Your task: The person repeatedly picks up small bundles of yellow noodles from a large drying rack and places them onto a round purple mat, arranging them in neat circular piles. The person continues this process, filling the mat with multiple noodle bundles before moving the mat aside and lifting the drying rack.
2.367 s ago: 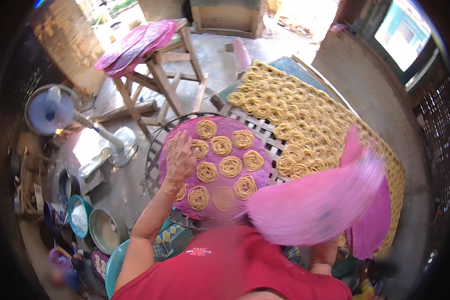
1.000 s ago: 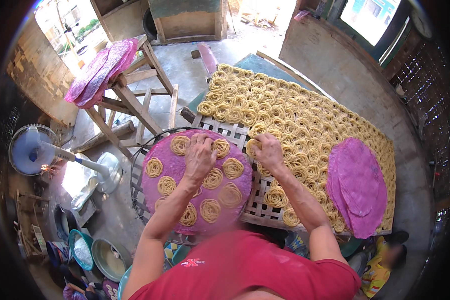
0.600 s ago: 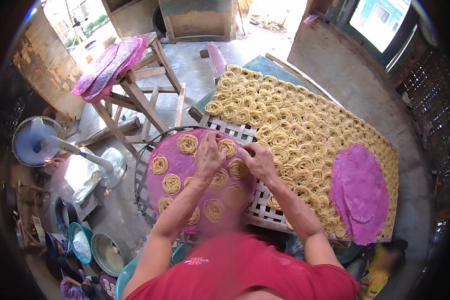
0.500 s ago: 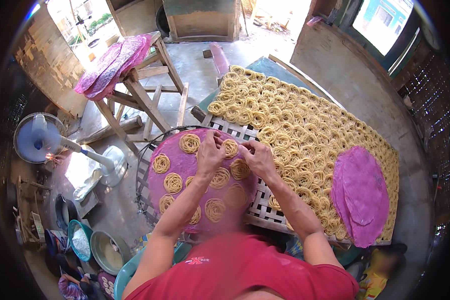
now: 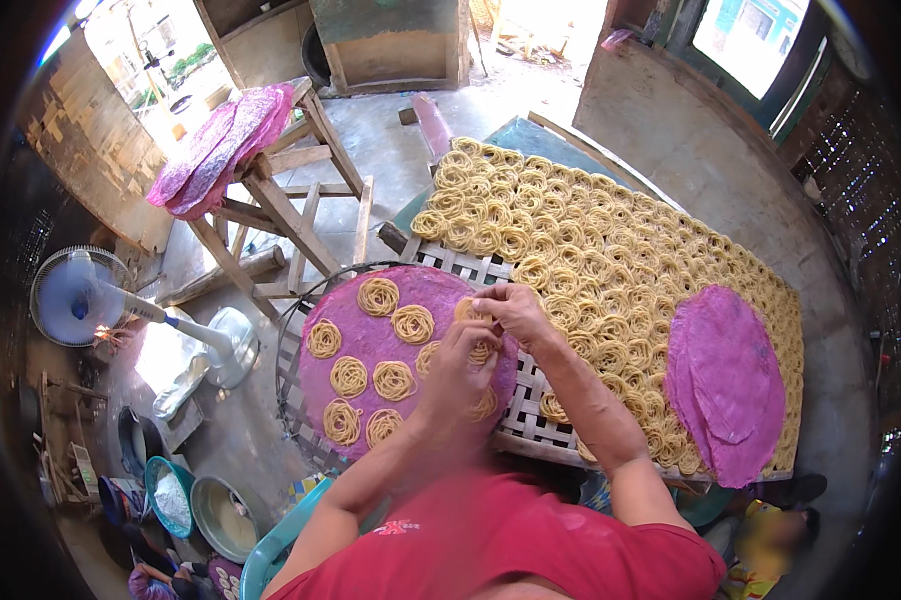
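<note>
Nests of pale yellow noodle-like strands (image 5: 394,380) lie spaced apart on a round pink sheet (image 5: 320,405) in front of me. Near the sheet's right side, my right hand (image 5: 518,314) pinches the edge of a noodle nest (image 5: 464,309), its thumb and fingertips together. My left hand (image 5: 456,368) is just below and left of it, with curled fingers closed at another noodle nest (image 5: 481,352). The fingers partly cover both nests, and my left forearm hides some of the sheet's lower part.
To the right, a woven rack (image 5: 530,428) bears rows of nests, with pink sheets (image 5: 725,385) over some. A wooden stand (image 5: 290,215) holds more pink sheets at the left. A fan (image 5: 80,285) and basins (image 5: 225,520) are on the floor. People show at both lower corners.
My left hand has moved right and down from the sheet's upper middle, uncovering nests there. My right hand stays near the right side, now closer to my left hand.
</note>
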The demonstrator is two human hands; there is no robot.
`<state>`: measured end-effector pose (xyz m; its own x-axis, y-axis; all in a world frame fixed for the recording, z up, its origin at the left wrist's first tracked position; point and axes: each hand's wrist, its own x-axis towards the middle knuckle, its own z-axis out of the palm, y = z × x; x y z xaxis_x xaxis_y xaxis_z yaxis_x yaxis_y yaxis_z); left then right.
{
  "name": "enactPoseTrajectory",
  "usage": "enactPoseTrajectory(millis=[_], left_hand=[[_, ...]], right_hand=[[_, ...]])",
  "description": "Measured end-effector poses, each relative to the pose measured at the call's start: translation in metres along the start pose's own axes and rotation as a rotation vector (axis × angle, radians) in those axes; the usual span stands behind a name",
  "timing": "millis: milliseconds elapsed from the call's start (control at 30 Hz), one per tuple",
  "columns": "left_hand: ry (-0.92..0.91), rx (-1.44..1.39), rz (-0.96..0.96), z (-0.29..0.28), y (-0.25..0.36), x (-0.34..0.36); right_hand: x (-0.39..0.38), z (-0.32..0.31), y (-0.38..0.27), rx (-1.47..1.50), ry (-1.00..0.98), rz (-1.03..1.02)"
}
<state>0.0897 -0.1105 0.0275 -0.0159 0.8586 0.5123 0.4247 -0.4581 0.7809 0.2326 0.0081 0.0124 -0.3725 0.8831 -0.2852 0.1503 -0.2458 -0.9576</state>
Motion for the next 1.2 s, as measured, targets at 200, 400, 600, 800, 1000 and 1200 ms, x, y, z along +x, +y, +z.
enactPoseTrajectory(millis=[200, 400, 600, 800, 1000, 1200], left_hand=[[0.241, 0.168, -0.193, -0.063, -0.002, -0.042], [0.745, 0.589, -0.536, -0.152, -0.042, -0.111], [0.837, 0.375, -0.945, -0.190, -0.081, -0.180], [0.745, 0.077, -1.035, -0.218, -0.067, -0.180], [0.840, -0.026, -0.929, -0.229, -0.037, -0.183], [1.070, -0.071, -0.888, -0.245, 0.020, -0.247]], right_hand=[[0.036, -0.035, -0.007, -0.069, 0.269, -0.126], [0.059, -0.037, 0.005, -0.677, 0.408, -0.226], [-0.014, -0.030, 0.013, -0.715, 0.412, -0.310], [-0.093, 0.006, 0.025, -0.645, 0.364, -0.286], [-0.084, 0.017, 0.047, -0.347, 0.343, -0.164], [-0.080, 0.049, 0.052, -0.039, 0.055, -0.082]])
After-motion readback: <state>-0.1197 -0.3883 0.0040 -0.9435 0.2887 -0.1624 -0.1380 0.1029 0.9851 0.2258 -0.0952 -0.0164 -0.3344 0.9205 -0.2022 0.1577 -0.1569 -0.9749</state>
